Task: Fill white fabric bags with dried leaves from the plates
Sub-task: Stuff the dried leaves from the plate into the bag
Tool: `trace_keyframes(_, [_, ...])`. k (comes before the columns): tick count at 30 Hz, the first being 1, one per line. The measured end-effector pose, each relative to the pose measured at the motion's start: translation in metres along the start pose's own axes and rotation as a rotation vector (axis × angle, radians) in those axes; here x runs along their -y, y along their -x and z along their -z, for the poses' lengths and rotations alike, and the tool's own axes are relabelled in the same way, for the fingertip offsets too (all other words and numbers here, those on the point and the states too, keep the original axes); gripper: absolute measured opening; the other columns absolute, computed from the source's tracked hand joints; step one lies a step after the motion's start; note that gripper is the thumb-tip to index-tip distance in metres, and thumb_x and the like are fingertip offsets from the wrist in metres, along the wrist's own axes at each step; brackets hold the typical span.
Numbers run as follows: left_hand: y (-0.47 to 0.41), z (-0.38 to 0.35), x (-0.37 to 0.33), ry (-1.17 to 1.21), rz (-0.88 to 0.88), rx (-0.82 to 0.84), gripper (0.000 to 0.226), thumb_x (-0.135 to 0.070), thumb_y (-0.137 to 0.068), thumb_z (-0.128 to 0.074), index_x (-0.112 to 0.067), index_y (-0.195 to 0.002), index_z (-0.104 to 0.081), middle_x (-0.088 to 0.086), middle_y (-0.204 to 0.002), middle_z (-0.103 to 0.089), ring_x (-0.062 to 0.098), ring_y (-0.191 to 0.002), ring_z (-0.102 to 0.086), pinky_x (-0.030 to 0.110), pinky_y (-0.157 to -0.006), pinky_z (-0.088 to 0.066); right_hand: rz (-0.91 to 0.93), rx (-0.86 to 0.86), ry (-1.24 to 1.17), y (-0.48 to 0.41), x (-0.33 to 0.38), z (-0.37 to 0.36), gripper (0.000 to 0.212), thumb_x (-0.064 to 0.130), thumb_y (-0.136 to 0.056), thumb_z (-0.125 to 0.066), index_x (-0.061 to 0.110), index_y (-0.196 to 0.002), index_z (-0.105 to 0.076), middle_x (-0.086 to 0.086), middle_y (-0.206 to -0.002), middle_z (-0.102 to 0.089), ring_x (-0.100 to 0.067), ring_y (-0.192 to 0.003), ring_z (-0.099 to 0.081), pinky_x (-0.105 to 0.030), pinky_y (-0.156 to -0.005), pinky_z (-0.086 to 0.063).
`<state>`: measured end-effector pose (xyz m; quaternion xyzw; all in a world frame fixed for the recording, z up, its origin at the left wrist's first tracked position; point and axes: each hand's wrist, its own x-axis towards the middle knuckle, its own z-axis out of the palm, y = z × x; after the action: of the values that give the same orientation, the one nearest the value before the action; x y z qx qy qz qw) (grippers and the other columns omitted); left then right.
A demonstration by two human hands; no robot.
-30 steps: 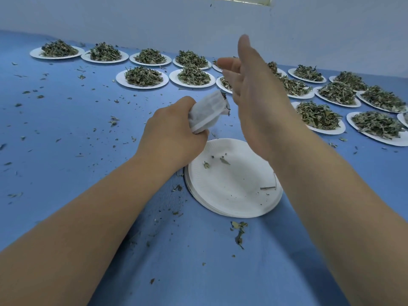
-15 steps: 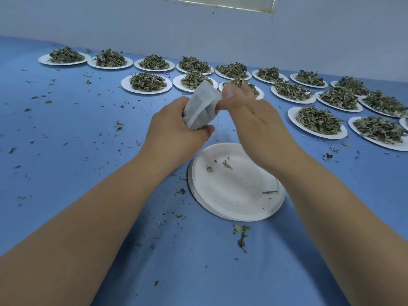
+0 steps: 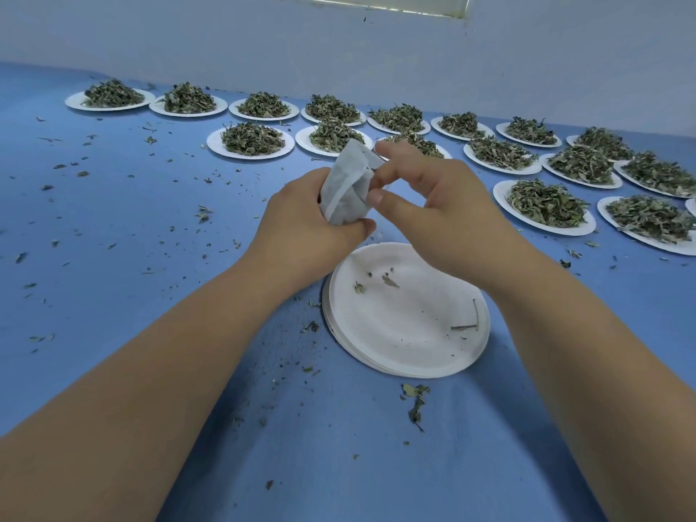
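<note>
At the lower centre of the frame, a stack of white plates (image 3: 410,344) lay on the blue tabletop (image 3: 124,235), bearing only a few leaf crumbs. Just above it, at mid-frame, the left hand (image 3: 301,227) had its grip curled round the white fabric bag (image 3: 344,194), holding it clear of the tabletop. The right hand (image 3: 448,216) had its grip pinched on the bag's right edge. Farther off, across the upper frame, plates of dried leaves (image 3: 251,139) stood in rows before the wall (image 3: 226,39).
</note>
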<state>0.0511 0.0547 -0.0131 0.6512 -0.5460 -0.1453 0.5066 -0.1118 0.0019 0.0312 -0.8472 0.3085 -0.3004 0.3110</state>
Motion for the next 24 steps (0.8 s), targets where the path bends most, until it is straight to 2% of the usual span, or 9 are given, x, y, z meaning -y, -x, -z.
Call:
trace_keyframes(3, [-0.003,0.001,0.001,0.037,0.018,-0.01,0.024,-0.033,-0.077,-0.081,-0.037,-0.078,-0.058,-0.031,-0.064,-0.06,-0.011,-0.056,-0.056,0.005,-0.045,-0.036,-0.001,0.087,0.035,-0.001,0.0,0.003,0.013,0.028,-0.096,-0.067,0.04,-0.101,-0.068,0.012,-0.162,-0.035,0.0,-0.152,-0.019,-0.04,-0.124,-0.023])
trace_keyframes(5, [-0.004,0.002,0.002,0.057,0.021,-0.014,0.025,-0.028,-0.077,-0.08,-0.035,-0.075,-0.056,-0.031,-0.058,-0.058,-0.012,-0.051,-0.054,0.005,-0.043,-0.035,0.021,0.129,0.074,0.0,0.0,0.003,0.02,0.029,-0.093,-0.071,0.038,-0.11,-0.066,0.014,-0.164,-0.031,0.002,-0.152,-0.016,-0.027,-0.121,-0.021])
trace_keyframes(7, [-0.003,0.003,0.002,0.061,-0.002,0.007,0.024,-0.028,-0.075,-0.079,-0.035,-0.075,-0.056,-0.031,-0.058,-0.058,-0.012,-0.052,-0.053,0.005,-0.043,-0.035,0.05,0.085,0.124,0.001,0.002,0.001,0.018,0.03,-0.092,-0.072,0.039,-0.105,-0.063,0.015,-0.162,-0.034,0.001,-0.152,-0.017,-0.02,-0.115,-0.02])
trace_keyframes(9, [-0.001,0.003,0.002,0.081,-0.008,0.025,0.024,-0.028,-0.076,-0.081,-0.037,-0.078,-0.059,-0.032,-0.063,-0.06,-0.012,-0.057,-0.056,0.004,-0.045,-0.037,0.064,0.027,0.133,0.0,0.002,0.0,0.01,0.027,-0.096,-0.068,0.036,-0.099,-0.065,0.012,-0.161,-0.038,-0.001,-0.153,-0.018,-0.022,-0.116,-0.02])
trace_keyframes(14, [-0.003,0.006,0.003,0.156,0.028,0.064,0.027,-0.021,-0.076,-0.083,-0.037,-0.09,-0.066,-0.028,-0.073,-0.067,-0.009,-0.067,-0.064,0.006,-0.051,-0.043,0.083,0.02,0.16,-0.004,0.002,0.004,0.004,0.03,-0.1,-0.062,0.027,-0.102,-0.065,0.011,-0.166,-0.027,-0.001,-0.154,-0.007,-0.01,-0.109,-0.012])
trace_keyframes(16, [-0.003,0.006,0.002,0.164,0.029,0.081,0.026,-0.023,-0.077,-0.083,-0.035,-0.092,-0.067,-0.023,-0.075,-0.07,-0.007,-0.067,-0.066,0.007,-0.052,-0.044,0.098,0.049,0.205,-0.004,0.003,0.005,0.01,0.029,-0.099,-0.063,0.022,-0.106,-0.065,0.009,-0.167,-0.025,-0.004,-0.155,-0.005,-0.012,-0.111,-0.013])
trace_keyframes(18, [-0.002,0.006,0.001,0.152,0.034,0.094,0.029,-0.025,-0.075,-0.083,-0.035,-0.098,-0.068,-0.019,-0.083,-0.072,-0.004,-0.074,-0.068,0.007,-0.055,-0.048,0.097,0.04,0.217,-0.006,0.003,0.006,0.008,0.023,-0.1,-0.062,0.017,-0.103,-0.064,0.008,-0.165,-0.029,-0.005,-0.156,-0.008,-0.021,-0.117,-0.017])
trace_keyframes(21, [-0.002,0.009,0.001,0.152,0.054,0.103,0.028,-0.027,-0.073,-0.083,-0.035,-0.094,-0.067,-0.016,-0.088,-0.07,-0.002,-0.073,-0.067,0.007,-0.056,-0.049,0.054,0.025,0.106,-0.008,0.007,0.012,0.01,0.02,-0.102,-0.058,0.016,-0.098,-0.065,0.01,-0.164,-0.033,-0.002,-0.154,-0.013,-0.029,-0.123,-0.017])
trace_keyframes(24, [-0.001,0.011,-0.001,0.153,0.055,0.131,0.024,-0.03,-0.069,-0.08,-0.036,-0.088,-0.066,-0.012,-0.084,-0.071,0.001,-0.068,-0.066,0.012,-0.055,-0.049,0.021,0.076,0.034,-0.008,0.014,0.014,0.021,0.016,-0.103,-0.055,0.022,-0.084,-0.061,0.011,-0.164,-0.031,0.001,-0.154,-0.01,-0.022,-0.117,-0.012])
